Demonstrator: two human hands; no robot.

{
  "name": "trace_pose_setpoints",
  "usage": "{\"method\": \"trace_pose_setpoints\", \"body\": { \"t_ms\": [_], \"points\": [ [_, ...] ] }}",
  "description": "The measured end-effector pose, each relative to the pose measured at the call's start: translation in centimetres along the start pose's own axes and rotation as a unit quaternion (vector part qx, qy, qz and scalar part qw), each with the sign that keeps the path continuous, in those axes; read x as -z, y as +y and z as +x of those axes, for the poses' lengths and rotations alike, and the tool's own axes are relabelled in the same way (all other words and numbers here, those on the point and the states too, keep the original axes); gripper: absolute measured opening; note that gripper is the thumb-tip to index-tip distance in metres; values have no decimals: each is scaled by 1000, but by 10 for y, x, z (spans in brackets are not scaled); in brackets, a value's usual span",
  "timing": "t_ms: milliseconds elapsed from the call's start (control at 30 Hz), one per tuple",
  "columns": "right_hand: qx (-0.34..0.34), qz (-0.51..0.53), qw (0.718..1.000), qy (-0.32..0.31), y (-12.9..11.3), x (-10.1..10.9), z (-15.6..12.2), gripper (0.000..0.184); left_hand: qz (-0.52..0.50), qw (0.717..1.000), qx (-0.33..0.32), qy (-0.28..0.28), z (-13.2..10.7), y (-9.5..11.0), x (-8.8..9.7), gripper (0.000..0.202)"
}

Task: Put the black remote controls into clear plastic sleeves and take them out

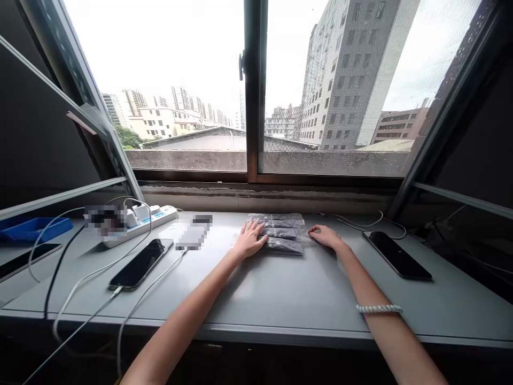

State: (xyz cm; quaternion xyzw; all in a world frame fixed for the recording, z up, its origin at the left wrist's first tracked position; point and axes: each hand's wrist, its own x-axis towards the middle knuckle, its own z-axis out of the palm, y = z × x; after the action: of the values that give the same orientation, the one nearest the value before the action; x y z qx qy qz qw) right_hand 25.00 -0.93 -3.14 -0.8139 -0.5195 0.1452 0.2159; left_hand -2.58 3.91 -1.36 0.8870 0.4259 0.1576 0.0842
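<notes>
A small heap of clear plastic bags with dark contents (pixel 282 233) lies on the grey desk (pixel 280 289) below the window. My left hand (pixel 250 239) rests flat on the heap's left side, fingers spread. At the right edge of the bags my right hand (pixel 325 235) lies with its fingers curled down onto the plastic; whether it pinches a bag I cannot make out. A pale bead bracelet sits on my right wrist.
A dark phone (pixel 141 263) with a white cable lies left of centre, another phone (pixel 396 254) at the right. A white power strip (pixel 138 223) with plugs stands back left, and a blue tray (pixel 34 227) lies far left. Loose cables trail over the desk's front edge.
</notes>
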Motion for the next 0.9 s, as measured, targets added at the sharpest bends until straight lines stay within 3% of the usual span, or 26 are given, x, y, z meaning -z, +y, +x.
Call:
{"method": "trace_pose_setpoints", "body": {
  "t_ms": [100, 167, 367, 500, 667, 900],
  "points": [
    [-9, 4, 1000, -1, -2, 1, 3, 24, -33, 996, -82, -29, 12, 3, 3, 62],
    [-15, 9, 1000, -7, -3, 3, 5, 23, -44, 992, -100, -57, 23, 6, 4, 72],
    [-3, 62, 994, -95, -2, 10, 10, 26, -23, 989, -56, -131, 51, 15, 3, 97],
    [9, 95, 985, -146, -2, 14, 10, 30, -16, 989, -45, -139, 56, 15, -3, 98],
    [4, 103, 981, -166, -2, 16, 9, 30, -12, 993, -51, -104, 56, 10, -9, 98],
    [2, 69, 987, -148, -4, 18, 3, 30, 13, 985, -14, -169, 65, 14, 0, 96]
  ]
}}
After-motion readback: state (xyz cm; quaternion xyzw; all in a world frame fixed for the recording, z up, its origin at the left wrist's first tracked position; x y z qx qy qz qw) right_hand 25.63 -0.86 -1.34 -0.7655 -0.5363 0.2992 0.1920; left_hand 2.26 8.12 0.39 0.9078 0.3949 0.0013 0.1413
